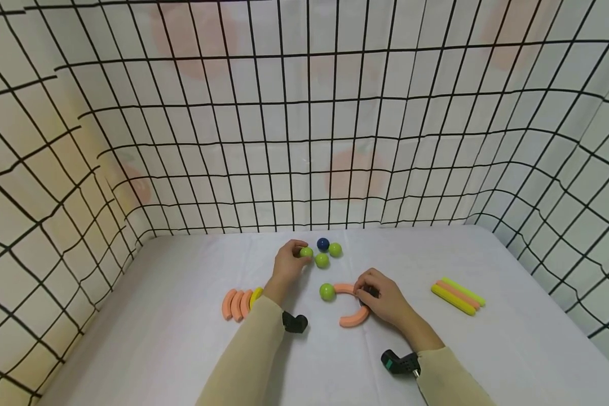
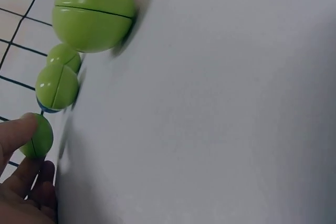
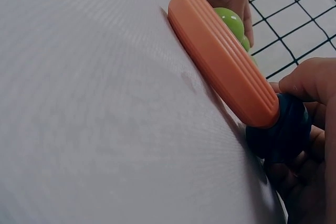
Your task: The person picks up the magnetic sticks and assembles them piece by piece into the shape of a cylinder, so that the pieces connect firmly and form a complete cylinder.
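Observation:
My left hand [image 1: 288, 265] pinches a green ball [image 2: 41, 137] between thumb and fingers at the back of the table. Close beside it lie two more green balls [image 1: 322, 260] and a dark blue ball [image 1: 323, 244]. My right hand [image 1: 384, 298] holds another dark blue ball [image 3: 283, 132], which touches the end of a curved orange piece [image 3: 223, 59]. A second curved orange piece [image 1: 343, 288] runs from that hand to a green ball [image 1: 327, 292] at its other end. Together these parts form an arc open to the left. My right fingers partly hide the held ball.
Left of my left forearm, several curved orange pieces [image 1: 232, 304] stand in a row with a curved yellow piece [image 1: 256, 295]. Straight yellow [image 1: 453, 299], orange and green sticks lie at the right. A black wire grid [image 1: 309, 141] surrounds the back and sides of the white table [image 1: 182, 338].

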The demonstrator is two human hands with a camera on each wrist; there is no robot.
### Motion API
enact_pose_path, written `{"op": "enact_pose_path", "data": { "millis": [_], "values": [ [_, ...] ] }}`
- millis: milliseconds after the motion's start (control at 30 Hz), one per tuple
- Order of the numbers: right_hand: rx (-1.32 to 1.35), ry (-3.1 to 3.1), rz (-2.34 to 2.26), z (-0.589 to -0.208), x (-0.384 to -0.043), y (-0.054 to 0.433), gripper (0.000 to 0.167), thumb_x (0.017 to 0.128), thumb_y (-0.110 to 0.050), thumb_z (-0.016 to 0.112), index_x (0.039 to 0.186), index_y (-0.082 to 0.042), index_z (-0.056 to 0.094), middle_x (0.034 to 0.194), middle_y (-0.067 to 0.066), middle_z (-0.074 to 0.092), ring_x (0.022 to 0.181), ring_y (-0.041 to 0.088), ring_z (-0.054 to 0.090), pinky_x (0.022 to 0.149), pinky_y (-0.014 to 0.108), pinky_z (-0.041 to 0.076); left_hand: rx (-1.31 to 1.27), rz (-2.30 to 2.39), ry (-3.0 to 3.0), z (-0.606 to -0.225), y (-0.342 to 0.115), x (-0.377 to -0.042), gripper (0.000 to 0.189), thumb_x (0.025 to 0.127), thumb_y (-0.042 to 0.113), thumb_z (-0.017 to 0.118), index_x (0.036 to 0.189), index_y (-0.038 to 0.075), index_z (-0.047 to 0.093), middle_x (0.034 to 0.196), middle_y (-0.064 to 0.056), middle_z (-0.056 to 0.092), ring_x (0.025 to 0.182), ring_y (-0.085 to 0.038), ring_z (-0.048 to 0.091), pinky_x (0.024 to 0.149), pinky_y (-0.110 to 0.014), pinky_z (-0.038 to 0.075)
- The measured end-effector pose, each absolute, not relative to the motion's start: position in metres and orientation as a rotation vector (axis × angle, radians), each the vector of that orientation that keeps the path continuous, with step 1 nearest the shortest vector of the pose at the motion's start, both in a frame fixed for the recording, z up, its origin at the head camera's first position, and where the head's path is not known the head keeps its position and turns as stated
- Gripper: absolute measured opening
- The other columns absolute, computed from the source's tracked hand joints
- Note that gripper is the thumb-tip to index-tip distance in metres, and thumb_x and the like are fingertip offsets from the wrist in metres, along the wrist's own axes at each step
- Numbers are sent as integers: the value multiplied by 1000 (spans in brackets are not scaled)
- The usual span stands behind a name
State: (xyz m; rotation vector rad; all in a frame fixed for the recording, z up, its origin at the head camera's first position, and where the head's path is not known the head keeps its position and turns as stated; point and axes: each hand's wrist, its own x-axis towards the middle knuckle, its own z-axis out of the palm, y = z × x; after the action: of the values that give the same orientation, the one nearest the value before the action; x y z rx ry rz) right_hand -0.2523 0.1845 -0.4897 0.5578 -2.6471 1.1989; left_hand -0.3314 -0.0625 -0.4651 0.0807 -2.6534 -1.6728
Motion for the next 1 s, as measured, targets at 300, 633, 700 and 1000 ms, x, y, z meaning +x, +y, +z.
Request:
{"op": "enact_pose_path", "data": {
  "millis": [300,633,700,1000],
  "values": [
    [578,-2674,1196,-486,-251,186,11,91,-13,71,87,-23,67,94,-6,58,84,9,51,75,25,44,51,-1753,-2542,-464,-65,-317,34,91,12,71,124,13,63,123,-10,66,116,-25,61,102,-42,48],
    [669,-2856,1323,-475,-251,207,14,93,-22,70,104,-30,69,114,-9,63,103,12,58,92,26,48,-81,-1756,-2465,-452,-69,-282,33,92,17,71,124,14,63,120,-5,68,115,-23,62,99,-42,51],
    [682,-2857,1361,-475,-252,211,15,93,-24,71,106,-31,69,115,-9,63,106,12,58,95,25,48,-97,-1764,-2467,-449,-71,-274,33,92,18,72,124,15,63,118,-4,68,113,-22,62,97,-41,51],
    [754,-2762,1380,-480,-252,207,18,93,-30,72,111,-25,71,118,-3,64,105,12,59,92,24,49,-181,-1798,-2514,-443,-81,-239,35,92,20,73,125,17,63,120,0,68,111,-18,63,98,-40,51]
  ]
}}
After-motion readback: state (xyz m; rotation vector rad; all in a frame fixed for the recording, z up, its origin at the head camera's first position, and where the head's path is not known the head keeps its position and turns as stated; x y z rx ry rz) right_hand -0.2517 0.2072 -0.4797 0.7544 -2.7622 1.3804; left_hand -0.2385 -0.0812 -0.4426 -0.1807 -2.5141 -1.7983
